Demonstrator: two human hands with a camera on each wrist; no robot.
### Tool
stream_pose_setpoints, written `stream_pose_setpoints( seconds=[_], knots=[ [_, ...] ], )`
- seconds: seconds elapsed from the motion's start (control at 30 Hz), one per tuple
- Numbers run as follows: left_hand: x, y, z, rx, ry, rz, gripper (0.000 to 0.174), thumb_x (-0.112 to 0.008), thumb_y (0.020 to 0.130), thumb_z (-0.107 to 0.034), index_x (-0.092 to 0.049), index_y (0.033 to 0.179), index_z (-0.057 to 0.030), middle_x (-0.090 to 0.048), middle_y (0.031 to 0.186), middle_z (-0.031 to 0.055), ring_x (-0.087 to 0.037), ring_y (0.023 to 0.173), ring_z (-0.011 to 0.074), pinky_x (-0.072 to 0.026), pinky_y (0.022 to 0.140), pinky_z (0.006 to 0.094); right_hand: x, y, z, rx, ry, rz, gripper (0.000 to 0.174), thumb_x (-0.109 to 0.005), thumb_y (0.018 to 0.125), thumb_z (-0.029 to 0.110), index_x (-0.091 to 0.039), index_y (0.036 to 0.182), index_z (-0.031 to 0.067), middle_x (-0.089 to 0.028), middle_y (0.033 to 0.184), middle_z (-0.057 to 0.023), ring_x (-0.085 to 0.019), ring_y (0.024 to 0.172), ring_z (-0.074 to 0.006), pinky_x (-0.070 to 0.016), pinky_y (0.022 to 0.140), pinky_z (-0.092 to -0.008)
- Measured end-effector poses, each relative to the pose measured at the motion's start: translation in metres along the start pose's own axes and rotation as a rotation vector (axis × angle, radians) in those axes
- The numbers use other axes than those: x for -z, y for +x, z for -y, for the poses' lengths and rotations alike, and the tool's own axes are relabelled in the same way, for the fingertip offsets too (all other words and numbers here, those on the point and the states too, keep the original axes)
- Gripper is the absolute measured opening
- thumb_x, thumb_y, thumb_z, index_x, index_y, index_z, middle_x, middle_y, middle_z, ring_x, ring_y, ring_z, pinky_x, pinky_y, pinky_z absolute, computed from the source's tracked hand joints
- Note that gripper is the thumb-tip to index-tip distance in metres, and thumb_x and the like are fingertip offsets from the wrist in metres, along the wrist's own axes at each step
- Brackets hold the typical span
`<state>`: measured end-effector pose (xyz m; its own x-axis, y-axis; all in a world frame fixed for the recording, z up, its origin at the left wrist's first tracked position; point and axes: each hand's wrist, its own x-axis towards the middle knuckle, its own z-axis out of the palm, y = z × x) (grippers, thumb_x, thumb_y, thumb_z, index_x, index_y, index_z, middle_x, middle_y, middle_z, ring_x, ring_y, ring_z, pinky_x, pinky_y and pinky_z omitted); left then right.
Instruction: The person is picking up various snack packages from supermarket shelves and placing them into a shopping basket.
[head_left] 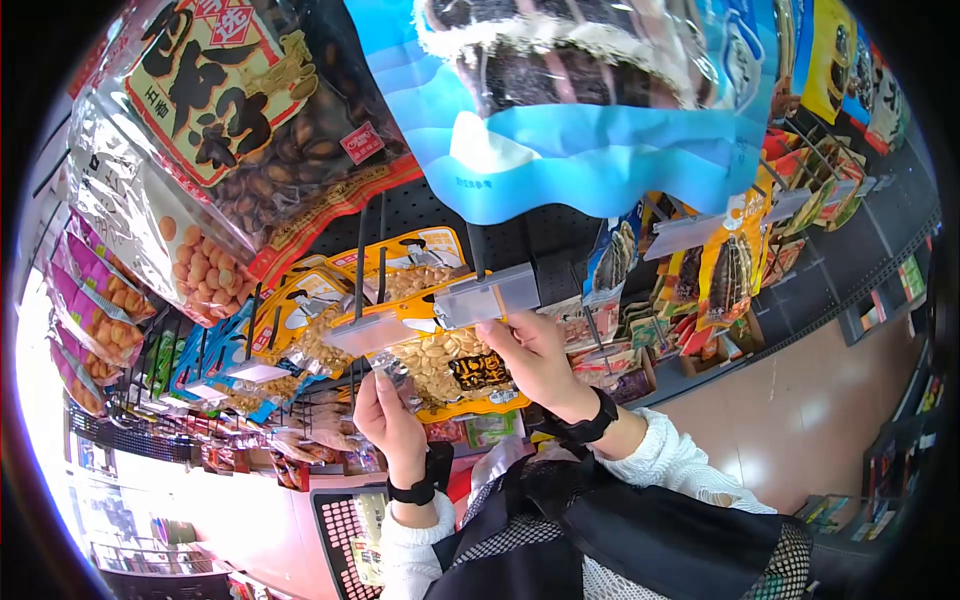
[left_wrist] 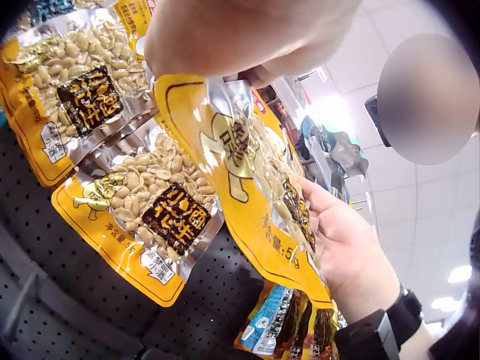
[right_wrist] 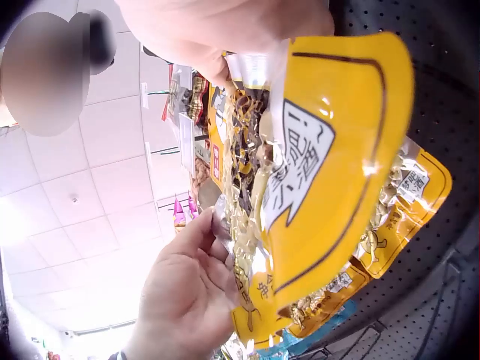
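A yellow-edged bag of peanuts point(head_left: 440, 368) with a clear window and a dark label faces me at the front of a hanging display. My left hand point(head_left: 391, 428) pinches its left edge between thumb and fingers. On the opposite edge, my right hand point(head_left: 540, 362) grips with the thumb in front. The left wrist view shows the bag point(left_wrist: 259, 202) from the side, slightly bowed, with the right hand point(left_wrist: 349, 247) behind it. From the right wrist, the left hand point(right_wrist: 187, 289) is seen pinching the silvery edge. Similar peanut bags point(left_wrist: 161, 206) hang behind.
Clear price-tag holders point(head_left: 490, 295) on hooks jut out just above the bag. A large blue bag point(head_left: 590, 150) and a bag of dark beans point(head_left: 290, 160) hang overhead. Black pegboard point(left_wrist: 45, 225) backs the display. A shopping basket point(head_left: 338, 540) stands below left.
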<state>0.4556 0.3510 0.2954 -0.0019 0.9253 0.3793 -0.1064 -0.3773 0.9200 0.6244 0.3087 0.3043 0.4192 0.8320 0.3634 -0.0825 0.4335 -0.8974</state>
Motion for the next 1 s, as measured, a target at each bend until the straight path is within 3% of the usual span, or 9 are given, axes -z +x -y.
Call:
stream_pose_setpoints(
  seconds=[0.2, 0.4, 0.47, 0.5, 0.6, 0.63, 0.73, 1.0],
  knots=[
    [-0.005, -0.007, -0.003, 0.092, -0.057, -0.009, 0.021, -0.047, 0.093, -0.015, -0.058, 0.087, 0.0016, -0.050, 0.066, -0.0045, -0.040, 0.054, 0.0010, -0.0303, 0.046, 0.0165, 0.004, -0.002, -0.004, 0.000, -0.038, -0.009, 0.024, -0.053, 0.091, 0.022, -0.058, 0.090, -0.0021, -0.051, 0.060, -0.0024, -0.039, 0.057, -0.0034, -0.0316, 0.048, -0.0240],
    [-0.008, -0.010, -0.009, 0.056, -0.007, -0.039, 0.022, -0.047, 0.094, -0.017, -0.058, 0.086, 0.0005, -0.049, 0.064, -0.0039, -0.037, 0.050, 0.0017, -0.0250, 0.044, 0.0174, 0.002, -0.004, -0.006, -0.007, 0.024, -0.017, 0.023, -0.054, 0.090, 0.021, -0.058, 0.090, -0.0016, -0.048, 0.058, -0.0042, -0.038, 0.054, -0.0047, -0.0308, 0.047, -0.0251],
    [-0.011, -0.015, -0.012, 0.029, -0.018, -0.064, 0.023, -0.046, 0.094, -0.018, -0.057, 0.087, 0.0004, -0.050, 0.064, -0.0034, -0.038, 0.050, 0.0017, -0.0253, 0.044, 0.0172, 0.000, -0.007, 0.002, -0.055, -0.008, 0.046, 0.024, -0.052, 0.092, 0.019, -0.059, 0.098, -0.0025, -0.053, 0.070, 0.0048, -0.042, 0.066, -0.0007, -0.0357, 0.056, -0.0196],
    [-0.012, -0.016, -0.014, 0.003, -0.031, -0.103, 0.023, -0.046, 0.094, -0.018, -0.057, 0.087, 0.0004, -0.052, 0.065, -0.0029, -0.038, 0.050, 0.0018, -0.0256, 0.044, 0.0170, 0.001, -0.008, 0.008, -0.068, -0.048, 0.069, 0.026, -0.053, 0.091, 0.018, -0.058, 0.104, -0.0032, -0.055, 0.070, 0.0023, -0.044, 0.066, -0.0010, -0.0377, 0.056, -0.0205],
    [-0.011, -0.017, -0.018, -0.016, -0.036, -0.096, 0.023, -0.045, 0.094, -0.019, -0.057, 0.088, 0.0004, -0.054, 0.068, -0.0016, -0.040, 0.052, 0.0022, -0.0270, 0.045, 0.0167, -0.001, -0.006, 0.017, -0.032, -0.086, 0.078, 0.026, -0.054, 0.090, 0.019, -0.058, 0.102, -0.0035, -0.054, 0.066, 0.0001, -0.044, 0.063, -0.0014, -0.0374, 0.054, -0.0211],
    [-0.006, -0.013, -0.012, -0.023, -0.036, -0.113, 0.023, -0.046, 0.094, -0.019, -0.057, 0.088, 0.0000, -0.056, 0.069, -0.0012, -0.042, 0.052, 0.0025, -0.0283, 0.045, 0.0168, -0.007, -0.004, 0.015, 0.052, -0.076, 0.002, 0.021, -0.055, 0.088, 0.020, -0.059, 0.093, 0.0000, -0.053, 0.060, -0.0118, -0.044, 0.047, -0.0109, -0.0328, 0.044, -0.0289],
    [-0.002, -0.003, -0.017, -0.008, -0.088, -0.058, 0.022, -0.046, 0.094, -0.019, -0.057, 0.088, 0.0000, -0.056, 0.070, -0.0013, -0.043, 0.053, 0.0026, -0.0292, 0.045, 0.0169, -0.013, 0.004, 0.017, 0.116, -0.100, -0.017, 0.021, -0.056, 0.087, 0.020, -0.059, 0.091, -0.0004, -0.054, 0.061, -0.0123, -0.045, 0.047, -0.0117, -0.0327, 0.043, -0.0293],
    [0.000, 0.005, -0.022, 0.051, -0.045, -0.060, 0.021, -0.048, 0.094, -0.018, -0.056, 0.082, -0.0022, -0.052, 0.064, -0.0036, -0.037, 0.047, 0.0014, -0.0240, 0.041, 0.0171, -0.021, 0.006, 0.004, 0.052, -0.063, -0.060, 0.023, -0.058, 0.086, 0.020, -0.058, 0.081, -0.0033, -0.055, 0.062, -0.0134, -0.047, 0.051, -0.0103, -0.0340, 0.046, -0.0278]
  ],
)
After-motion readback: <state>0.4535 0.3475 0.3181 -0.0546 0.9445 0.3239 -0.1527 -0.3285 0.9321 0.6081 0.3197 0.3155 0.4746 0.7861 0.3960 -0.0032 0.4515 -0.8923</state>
